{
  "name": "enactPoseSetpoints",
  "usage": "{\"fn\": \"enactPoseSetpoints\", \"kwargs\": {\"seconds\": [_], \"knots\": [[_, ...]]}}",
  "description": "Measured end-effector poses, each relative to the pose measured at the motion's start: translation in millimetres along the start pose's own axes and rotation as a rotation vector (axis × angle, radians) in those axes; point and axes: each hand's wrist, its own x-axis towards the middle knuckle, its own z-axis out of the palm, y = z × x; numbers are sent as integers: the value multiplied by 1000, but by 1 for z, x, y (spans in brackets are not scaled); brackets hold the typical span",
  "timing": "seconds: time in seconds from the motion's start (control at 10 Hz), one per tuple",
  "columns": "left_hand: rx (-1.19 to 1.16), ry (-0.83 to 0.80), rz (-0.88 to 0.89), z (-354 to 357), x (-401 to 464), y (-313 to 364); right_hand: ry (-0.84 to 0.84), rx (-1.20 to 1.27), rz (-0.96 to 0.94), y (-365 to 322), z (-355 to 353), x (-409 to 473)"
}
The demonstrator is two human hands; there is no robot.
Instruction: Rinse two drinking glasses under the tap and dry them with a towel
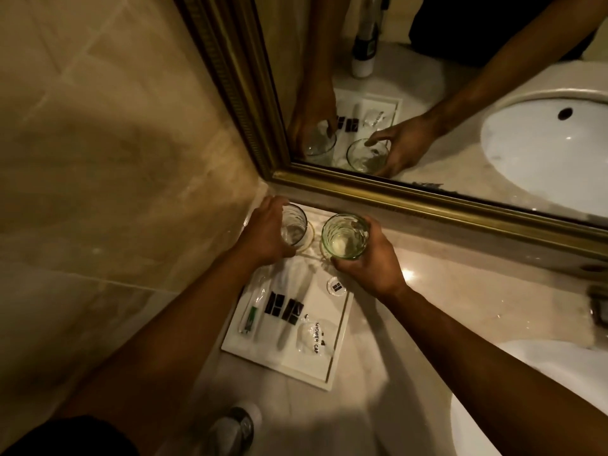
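1. Head view, hands: the left hand [263,233] is wrapped around the left glass [293,229], fingers curled against its outer wall; the right hand [370,261] is closed around the right glass [344,236], thumb at its near side and fingers around the far side.
2. Head view, glasses: both stand upright with open mouths up, side by side and apart, at the far end of the white tray [339,337], just in front of the mirror frame [411,200]; whether their bases touch the tray cannot be determined.
3. Head view, tray contents: a small tube with a green band [250,319], dark-labelled sachets [284,309] and a packet printed "SHOWER CAP" [312,335] lie flat, nearer the person than the glasses.
4. Head view, surroundings: the tray rests on the marble counter [427,291], in the corner beside the tiled wall [98,143]; the sink basin [526,406] lies to the right, well apart from the glasses; the mirror [427,93] reflects both hands and both glasses.
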Motion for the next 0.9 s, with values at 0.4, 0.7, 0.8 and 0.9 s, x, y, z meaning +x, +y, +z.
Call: {"fn": "enactPoseSetpoints", "kwargs": {"seconds": [0.4,0.7,0.8,0.9], "knots": [[24,-24,37,12,13,4,-21,-27,36,6,4,8],[55,-77,-20,10,9,13,-68,-50,76,8,3,8],[38,-119,-42,4,6,17,-57,-41,39,3,-3,2],[3,-80,-68,-4,-1,23,8,-113,13,-2,-14,-15]]}}
